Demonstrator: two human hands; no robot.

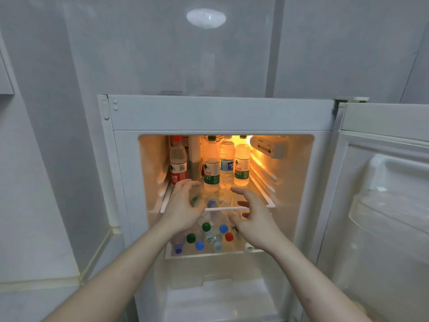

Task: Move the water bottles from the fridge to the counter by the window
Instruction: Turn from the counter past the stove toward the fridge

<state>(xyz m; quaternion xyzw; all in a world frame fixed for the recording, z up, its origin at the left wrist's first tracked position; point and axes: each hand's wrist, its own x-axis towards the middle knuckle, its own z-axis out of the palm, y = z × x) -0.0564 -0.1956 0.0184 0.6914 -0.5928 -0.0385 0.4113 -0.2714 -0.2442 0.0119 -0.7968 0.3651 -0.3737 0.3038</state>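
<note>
Four upright water bottles on the lit fridge's upper shelf, more lying below.

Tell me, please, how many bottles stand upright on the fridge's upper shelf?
4: red-label bottle at left, green-label bottle, blue-label bottle and second green-label bottle at right; others may hide behind.

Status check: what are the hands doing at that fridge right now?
Left hand and right hand open, empty, reaching in. Clear plastic water bottles standing on upper glass shelf, ungrabbed. Nothing blocking.

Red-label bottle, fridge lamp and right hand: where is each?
Red-label bottle [178, 167]: head view, on its label.
Fridge lamp [269, 146]: head view, on its housing.
Right hand [254, 219]: head view, on the back of the hand.
</note>
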